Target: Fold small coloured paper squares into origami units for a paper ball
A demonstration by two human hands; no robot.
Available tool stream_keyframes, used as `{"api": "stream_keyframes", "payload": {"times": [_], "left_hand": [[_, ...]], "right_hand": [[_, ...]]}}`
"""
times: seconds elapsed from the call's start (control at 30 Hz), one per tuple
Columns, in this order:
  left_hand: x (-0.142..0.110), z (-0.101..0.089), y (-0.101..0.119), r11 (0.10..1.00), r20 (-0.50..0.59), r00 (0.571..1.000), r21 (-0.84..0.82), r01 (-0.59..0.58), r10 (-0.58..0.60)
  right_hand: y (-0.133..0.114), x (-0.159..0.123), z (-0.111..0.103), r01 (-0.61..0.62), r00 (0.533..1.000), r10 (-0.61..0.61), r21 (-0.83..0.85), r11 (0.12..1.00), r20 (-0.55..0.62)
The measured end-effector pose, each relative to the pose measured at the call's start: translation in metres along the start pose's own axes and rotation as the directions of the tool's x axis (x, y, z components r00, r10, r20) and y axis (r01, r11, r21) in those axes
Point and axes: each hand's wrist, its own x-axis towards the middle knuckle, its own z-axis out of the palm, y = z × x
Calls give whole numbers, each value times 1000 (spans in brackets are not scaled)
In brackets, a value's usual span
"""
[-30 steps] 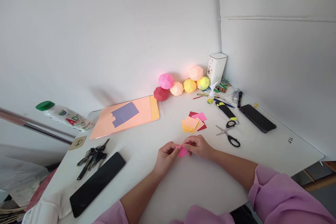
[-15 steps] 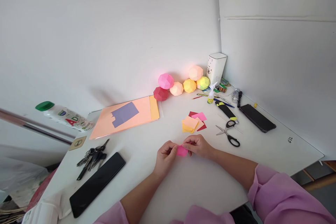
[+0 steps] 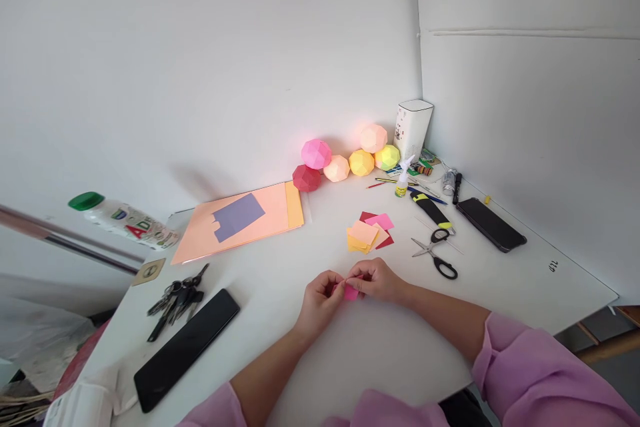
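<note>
Pink paper (image 3: 352, 293) is pinched by left hand (image 3: 320, 297) and right hand (image 3: 381, 279), exposed below fingertips (image 3: 342, 285) now brought closer together.

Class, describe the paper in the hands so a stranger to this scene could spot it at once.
Over the white table, find where the left hand and right hand come together. Pinched between them is a small pink paper. Its neighbours, the coloured papers in a loose pile just beyond, include another pink one, but only this piece is held.
</note>
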Motion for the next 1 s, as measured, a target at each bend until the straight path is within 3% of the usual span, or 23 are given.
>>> {"api": "stream_keyframes", "payload": {"times": [0.27, 0.33, 0.43, 0.63, 0.87, 1.0], "left_hand": [[1, -1, 3, 994, -71, 997, -105, -9, 2], [1, -2, 4, 991, -21, 1000, -134, -8, 5], [0, -2, 2, 998, 75, 997, -67, 6, -1], [0, -2, -3, 994, 34, 995, 67, -91, 89], [1, -3, 3, 995, 2, 996, -43, -86, 86], [3, -6, 2, 990, -34, 998, -123, -63, 59]], "right_hand": [[5, 2, 0, -3, 1000, 4, 41, 999, -29], [5, 2, 0, -1, 999, 3, 34, 999, -32], [4, 1, 0, 18, 999, -19, -25, 1000, -31], [3, 1, 3, 37, 998, -41, -86, 996, -40], [3, 4, -3, -61, 996, 71, 163, 985, -58], [1, 7, -7, -52, 991, 84, 273, 961, -108]]}}
